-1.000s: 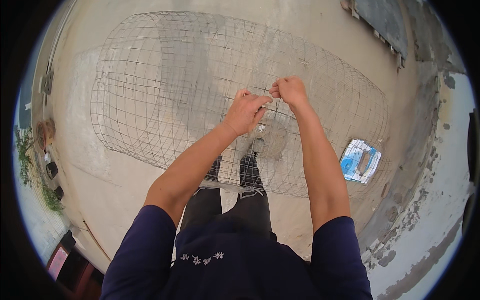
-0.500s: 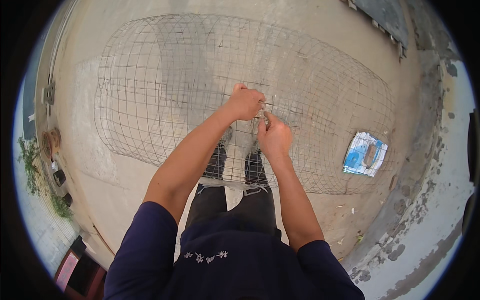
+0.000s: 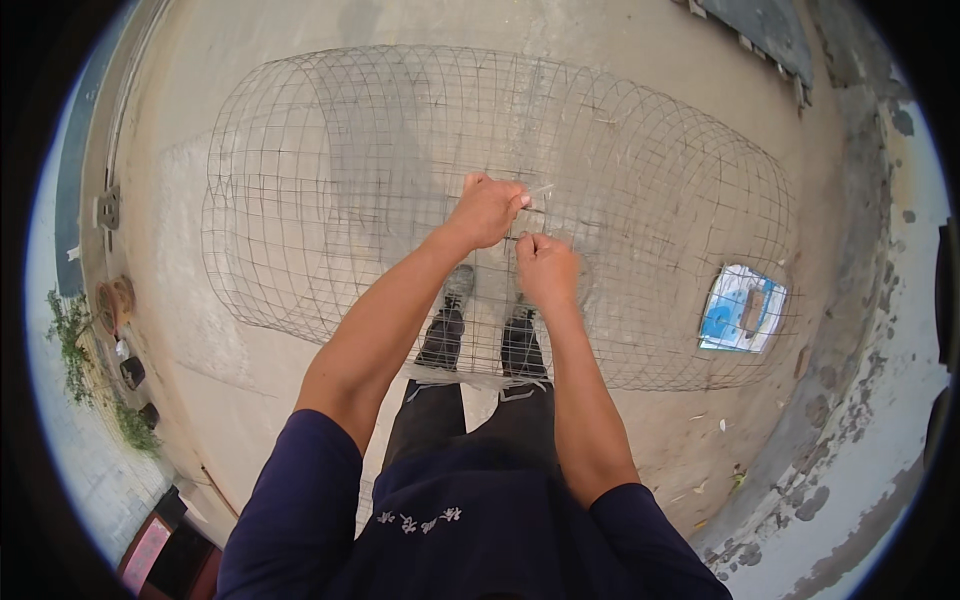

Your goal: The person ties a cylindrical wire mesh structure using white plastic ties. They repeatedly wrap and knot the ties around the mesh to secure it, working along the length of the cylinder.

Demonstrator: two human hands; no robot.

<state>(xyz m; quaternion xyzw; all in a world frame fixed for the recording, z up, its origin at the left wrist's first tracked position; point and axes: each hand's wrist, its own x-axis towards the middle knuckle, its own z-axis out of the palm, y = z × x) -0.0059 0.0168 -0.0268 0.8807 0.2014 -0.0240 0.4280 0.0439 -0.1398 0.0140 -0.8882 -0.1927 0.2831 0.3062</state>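
So the wire mesh (image 3: 470, 150) at 12 o'clock is already curved into a tube, left hand (image 3: 484, 211) and right hand (image 3: 549, 268), toward its 5 o'clock, both pinched closed, but can't tell on what or how much is fastened.

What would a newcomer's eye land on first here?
Probably the large wire mesh, curved and spanning the view's middle. Next, the left hand and right hand, close together near its centre. Then the blue-and-white packet, seen through the wires at right.
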